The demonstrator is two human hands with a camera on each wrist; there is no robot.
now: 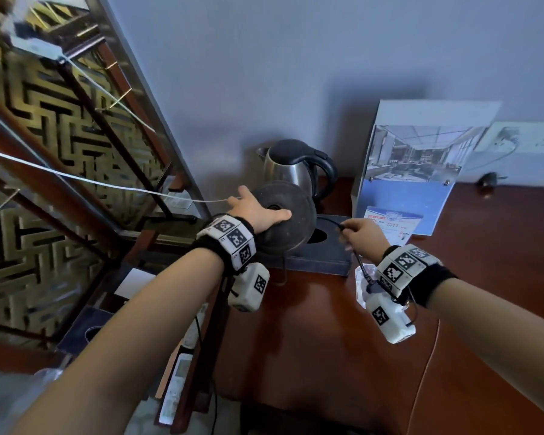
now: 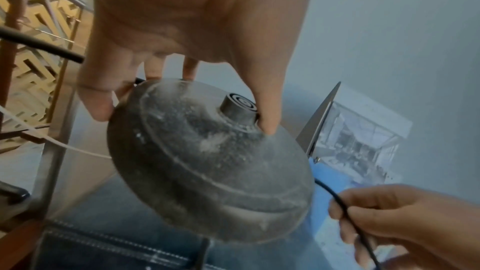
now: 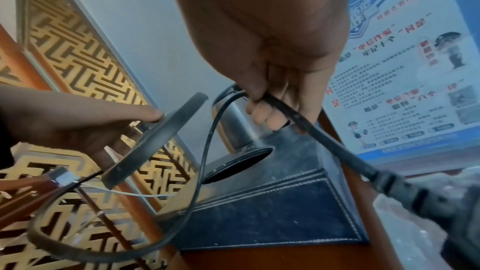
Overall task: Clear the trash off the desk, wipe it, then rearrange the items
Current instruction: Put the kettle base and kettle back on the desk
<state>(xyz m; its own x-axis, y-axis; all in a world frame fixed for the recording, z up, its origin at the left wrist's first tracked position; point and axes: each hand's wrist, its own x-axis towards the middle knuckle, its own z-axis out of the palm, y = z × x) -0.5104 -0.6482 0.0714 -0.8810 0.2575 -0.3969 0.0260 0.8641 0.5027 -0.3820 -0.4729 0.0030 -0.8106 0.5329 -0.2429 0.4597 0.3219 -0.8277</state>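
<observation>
The left grip (image 1: 258, 211) grasps the kettle base (image 1: 285, 219) — a round black disc, dusty on top — held off the table (image 1: 327, 324) and tilted on edge. In the left wrist view the thumb (image 2: 267, 110) presses beside the raised centre connector while the other fingers (image 2: 96, 98) curl round the far rim. The right grip (image 1: 360, 235) is clenched round the black power cord (image 3: 298, 116) that runs from the base; the cord passes through the curled fingers (image 3: 270, 110), and below the grip it ends in a thick plug (image 3: 405, 190) hanging near the right wrist. A slack loop of the same cord sags under the left grip.

Just beyond the left grip stands the steel kettle (image 1: 291, 166), upright, at the back of the table against the wall. Between and beneath the two grips lies a dark blue stitched tissue box (image 1: 321, 255) with an oval opening on top, resting on the table. Beyond the right grip leans a clear-framed notice board (image 1: 418, 171) with a photo and a printed leaflet. Further to the right of that grip a wall socket (image 1: 522, 138) has a plug in it. To the left of the left grip stands a gold fretwork screen (image 1: 60, 146), and a thin white cord (image 1: 107, 183) runs across it towards the left grip
</observation>
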